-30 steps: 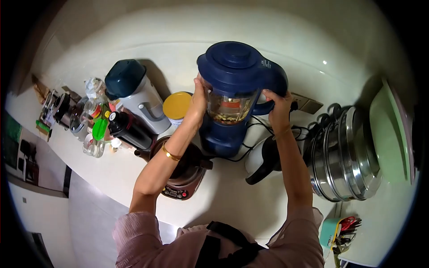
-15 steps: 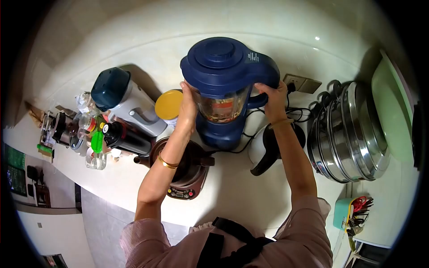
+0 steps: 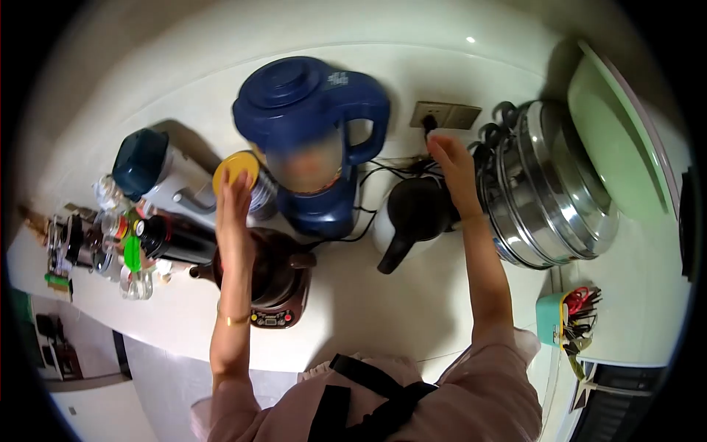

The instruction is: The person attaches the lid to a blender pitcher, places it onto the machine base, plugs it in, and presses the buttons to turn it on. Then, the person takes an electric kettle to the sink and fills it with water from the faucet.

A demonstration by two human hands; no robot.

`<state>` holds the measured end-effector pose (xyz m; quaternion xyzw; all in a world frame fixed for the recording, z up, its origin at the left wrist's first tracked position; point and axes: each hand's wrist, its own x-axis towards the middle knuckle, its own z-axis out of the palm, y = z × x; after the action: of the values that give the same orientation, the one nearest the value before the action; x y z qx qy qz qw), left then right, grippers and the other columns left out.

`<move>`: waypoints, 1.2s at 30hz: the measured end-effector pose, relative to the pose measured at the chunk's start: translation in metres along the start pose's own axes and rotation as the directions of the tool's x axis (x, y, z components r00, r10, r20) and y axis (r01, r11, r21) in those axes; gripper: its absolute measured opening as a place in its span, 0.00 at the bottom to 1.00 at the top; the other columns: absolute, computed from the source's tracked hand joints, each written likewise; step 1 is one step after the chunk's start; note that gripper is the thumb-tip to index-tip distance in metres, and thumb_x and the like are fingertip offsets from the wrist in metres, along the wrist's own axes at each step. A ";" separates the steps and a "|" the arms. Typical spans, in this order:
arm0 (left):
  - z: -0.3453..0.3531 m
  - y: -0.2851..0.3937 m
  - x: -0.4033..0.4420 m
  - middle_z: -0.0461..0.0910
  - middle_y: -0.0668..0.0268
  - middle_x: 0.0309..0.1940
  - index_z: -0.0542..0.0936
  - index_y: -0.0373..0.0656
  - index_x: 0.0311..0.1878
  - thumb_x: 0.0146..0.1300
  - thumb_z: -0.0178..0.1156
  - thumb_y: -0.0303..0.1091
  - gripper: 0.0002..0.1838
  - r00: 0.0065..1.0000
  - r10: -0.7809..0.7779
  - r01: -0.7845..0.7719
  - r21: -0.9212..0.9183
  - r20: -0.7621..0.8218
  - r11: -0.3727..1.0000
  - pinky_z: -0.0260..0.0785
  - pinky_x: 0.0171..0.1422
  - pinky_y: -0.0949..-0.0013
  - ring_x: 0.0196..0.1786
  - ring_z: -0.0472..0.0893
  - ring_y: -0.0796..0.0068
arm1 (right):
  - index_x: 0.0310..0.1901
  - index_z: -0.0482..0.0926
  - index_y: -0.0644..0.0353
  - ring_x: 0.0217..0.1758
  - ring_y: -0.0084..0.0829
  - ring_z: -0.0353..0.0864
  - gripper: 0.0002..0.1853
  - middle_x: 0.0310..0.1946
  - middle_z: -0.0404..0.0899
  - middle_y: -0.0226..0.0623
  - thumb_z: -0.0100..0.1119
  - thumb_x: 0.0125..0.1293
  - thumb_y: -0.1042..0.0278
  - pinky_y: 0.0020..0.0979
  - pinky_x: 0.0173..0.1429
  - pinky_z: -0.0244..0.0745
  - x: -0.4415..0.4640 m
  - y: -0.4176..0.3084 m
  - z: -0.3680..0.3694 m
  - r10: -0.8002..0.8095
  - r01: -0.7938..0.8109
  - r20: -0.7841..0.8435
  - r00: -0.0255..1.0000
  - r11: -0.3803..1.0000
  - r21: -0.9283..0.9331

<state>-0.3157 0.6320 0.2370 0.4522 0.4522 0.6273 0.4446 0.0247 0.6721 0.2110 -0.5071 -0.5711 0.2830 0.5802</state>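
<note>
The blue blender (image 3: pixel 313 110) stands upright on the counter against the wall, its lid on and its clear jug blurred, with food pieces inside. My left hand (image 3: pixel 236 210) is off it, fingers stretched out and empty, in front of the yellow-lidded can (image 3: pixel 239 169) and above the brown electric pot (image 3: pixel 276 276). To the blender's right, my right hand (image 3: pixel 455 169) is raised, apart from the handle and holding nothing visible. Its fingertips are just below the black plug (image 3: pixel 429 123) in the wall socket (image 3: pixel 462 116); whether they touch the cord I cannot tell.
Below my right hand stands a white kettle with a black handle (image 3: pixel 398 250). Stacked steel pots (image 3: pixel 549 184) and a green basin (image 3: pixel 618 125) lean at the right. A black flask (image 3: pixel 177 237), a grey appliance (image 3: pixel 173 173) and jars crowd the left. A teal holder (image 3: pixel 549 320) sits front right.
Both hands have let go of the blender. My left hand has drawn away to its left, my right hand to its right near the socket. The view has shifted, too.
</note>
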 end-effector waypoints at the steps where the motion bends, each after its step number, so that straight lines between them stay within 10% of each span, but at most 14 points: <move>1: -0.001 0.002 -0.018 0.66 0.53 0.54 0.54 0.38 0.62 0.66 0.40 0.44 0.27 1.000 -0.014 0.014 -0.018 -0.016 1.000 0.53 0.63 0.68 0.58 0.66 0.65 | 0.39 0.74 0.66 0.36 0.23 0.75 0.13 0.32 0.77 0.34 0.56 0.56 0.66 0.22 0.40 0.68 -0.010 0.010 -0.020 0.117 -0.124 -0.096 0.988 0.990 -0.067; 7: 0.019 -0.070 -0.116 0.76 0.64 0.39 0.72 0.36 0.47 0.61 0.52 0.34 0.14 0.902 -0.339 0.305 0.161 0.267 0.938 0.63 0.52 0.73 0.44 0.74 0.77 | 0.35 0.75 0.66 0.32 0.24 0.76 0.10 0.27 0.77 0.35 0.55 0.56 0.68 0.23 0.37 0.68 -0.083 0.128 -0.083 0.372 -0.409 -0.238 0.897 0.902 -0.135; 10: 0.056 -0.115 -0.137 0.73 0.62 0.44 0.67 0.39 0.52 0.53 0.60 0.32 0.23 0.873 -0.292 0.180 0.298 0.391 0.937 0.62 0.54 0.72 0.47 0.72 0.73 | 0.36 0.75 0.65 0.33 0.28 0.76 0.09 0.28 0.78 0.38 0.54 0.55 0.69 0.25 0.38 0.69 -0.099 0.157 -0.090 0.426 -0.499 -0.297 0.855 0.832 -0.241; 18: 0.134 -0.140 -0.126 0.71 0.62 0.26 0.66 0.39 0.39 0.41 0.68 0.38 0.25 0.880 -0.380 0.156 0.582 0.284 0.798 0.65 0.36 0.68 0.29 0.71 0.71 | 0.39 0.73 0.67 0.38 0.34 0.76 0.12 0.34 0.76 0.43 0.53 0.55 0.71 0.29 0.43 0.70 -0.072 0.200 -0.078 0.390 -0.419 -0.153 0.908 0.853 -0.311; 32: 0.067 -0.100 -0.186 0.74 0.59 0.25 0.68 0.40 0.38 0.41 0.65 0.34 0.21 0.862 -0.458 0.188 0.704 0.216 0.685 0.67 0.33 0.69 0.28 0.75 0.68 | 0.42 0.71 0.63 0.40 0.38 0.75 0.12 0.40 0.73 0.42 0.54 0.53 0.78 0.33 0.46 0.70 -0.012 0.212 -0.051 0.272 -0.267 -0.059 0.961 0.845 -0.463; 36: 0.043 -0.088 -0.193 0.74 0.59 0.23 0.69 0.38 0.36 0.39 0.67 0.33 0.21 0.841 -0.503 0.195 0.753 0.202 0.628 0.67 0.32 0.72 0.26 0.75 0.71 | 0.45 0.69 0.62 0.47 0.41 0.70 0.16 0.45 0.69 0.44 0.51 0.52 0.83 0.34 0.52 0.68 0.015 0.238 -0.040 0.001 0.051 0.079 0.997 0.749 -0.661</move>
<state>-0.2230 0.4700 0.1281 0.6043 0.6382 0.1998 0.4332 0.1251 0.7527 0.0058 -0.6612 -0.6621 0.0732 0.3451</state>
